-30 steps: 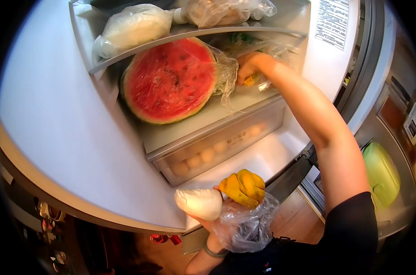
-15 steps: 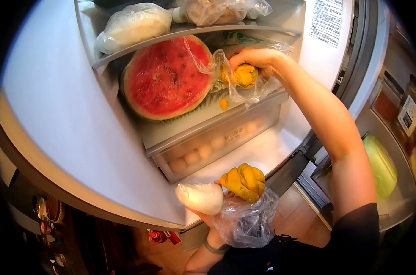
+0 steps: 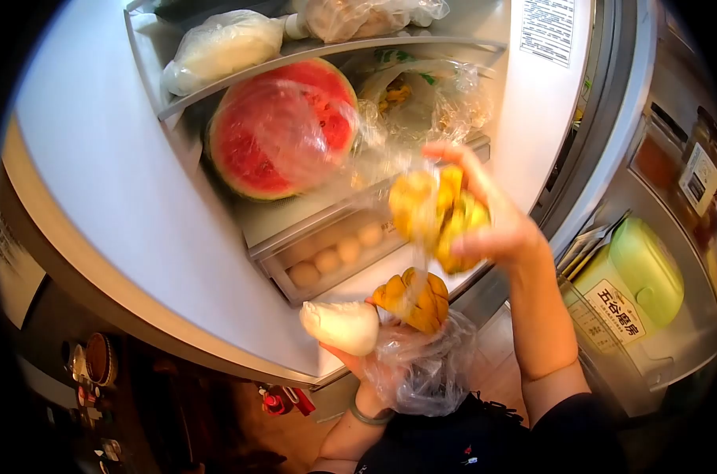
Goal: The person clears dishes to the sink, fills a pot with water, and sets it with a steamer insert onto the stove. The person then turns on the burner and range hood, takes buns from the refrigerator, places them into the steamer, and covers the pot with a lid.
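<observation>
In the head view, my left hand (image 3: 363, 378) is low in front of the open fridge. It is closed around a smooth white steamed bun (image 3: 341, 327), a yellow twisted steamed roll (image 3: 416, 300) and a crumpled clear plastic bag (image 3: 431, 371). My right hand (image 3: 507, 229) is just outside the shelf, above and right of the left hand. Its fingers are wrapped around more yellow twisted rolls (image 3: 447, 213), blurred by motion; their count is unclear. Thin clear plastic trails by these rolls. Behind them on the shelf lies an opened clear bag (image 3: 462, 103).
A film-covered watermelon half (image 3: 283, 130) fills the shelf's left side. Below is a clear drawer (image 3: 327, 265) with several eggs. Bagged food (image 3: 224, 49) sits on the upper shelf. At right, the open door's rack holds a green container (image 3: 647, 268).
My right hand has come out of the shelf, down toward my left hand, with yellow rolls in it. The bag stays behind on the shelf. My left hand has barely moved.
</observation>
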`<action>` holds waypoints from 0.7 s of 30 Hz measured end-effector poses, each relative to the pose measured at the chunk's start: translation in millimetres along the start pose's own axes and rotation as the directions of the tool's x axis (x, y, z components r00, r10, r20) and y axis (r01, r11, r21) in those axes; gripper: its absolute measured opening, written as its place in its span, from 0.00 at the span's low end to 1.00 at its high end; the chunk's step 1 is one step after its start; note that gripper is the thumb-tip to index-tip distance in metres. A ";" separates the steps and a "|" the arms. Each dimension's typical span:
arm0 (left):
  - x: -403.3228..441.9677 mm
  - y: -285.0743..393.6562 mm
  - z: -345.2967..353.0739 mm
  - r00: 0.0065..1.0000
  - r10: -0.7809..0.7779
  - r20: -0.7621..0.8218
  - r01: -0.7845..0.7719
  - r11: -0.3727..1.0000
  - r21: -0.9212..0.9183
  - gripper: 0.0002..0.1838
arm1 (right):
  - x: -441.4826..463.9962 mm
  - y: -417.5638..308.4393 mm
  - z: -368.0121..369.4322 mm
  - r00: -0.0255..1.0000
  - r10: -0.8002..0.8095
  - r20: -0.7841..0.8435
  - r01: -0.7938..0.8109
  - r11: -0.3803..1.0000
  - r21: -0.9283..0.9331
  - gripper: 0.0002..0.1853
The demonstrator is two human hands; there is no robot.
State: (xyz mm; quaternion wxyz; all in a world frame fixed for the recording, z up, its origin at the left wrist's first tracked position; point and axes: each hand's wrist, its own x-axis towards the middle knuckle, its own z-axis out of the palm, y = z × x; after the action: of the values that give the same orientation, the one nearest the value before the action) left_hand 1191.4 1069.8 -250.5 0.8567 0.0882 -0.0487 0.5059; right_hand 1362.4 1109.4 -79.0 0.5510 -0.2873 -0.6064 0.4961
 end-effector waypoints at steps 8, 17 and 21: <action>3.4 -8.8 -5.5 0.988 0.151 -0.034 -0.146 0.981 0.125 0.60 | -52.6 19.7 63.1 0.992 0.028 0.126 0.059 0.769 -0.636 0.43; 1.7 -18.9 -14.2 0.967 0.235 0.101 -0.251 0.949 0.192 0.48 | -82.6 55.4 87.4 0.924 -0.383 0.015 0.175 0.386 -0.906 0.26; 2.4 -24.1 -12.5 0.963 0.266 0.048 -0.270 0.942 0.199 0.46 | -96.6 76.3 95.7 0.855 -0.493 0.161 0.174 -0.019 -0.985 0.15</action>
State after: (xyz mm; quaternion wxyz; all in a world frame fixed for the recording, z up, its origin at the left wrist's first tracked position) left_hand 1213.6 1063.0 -264.8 0.7657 0.1732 -0.0173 0.6192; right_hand 1278.1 1021.8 -176.6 0.3790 -0.4810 -0.7557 -0.2322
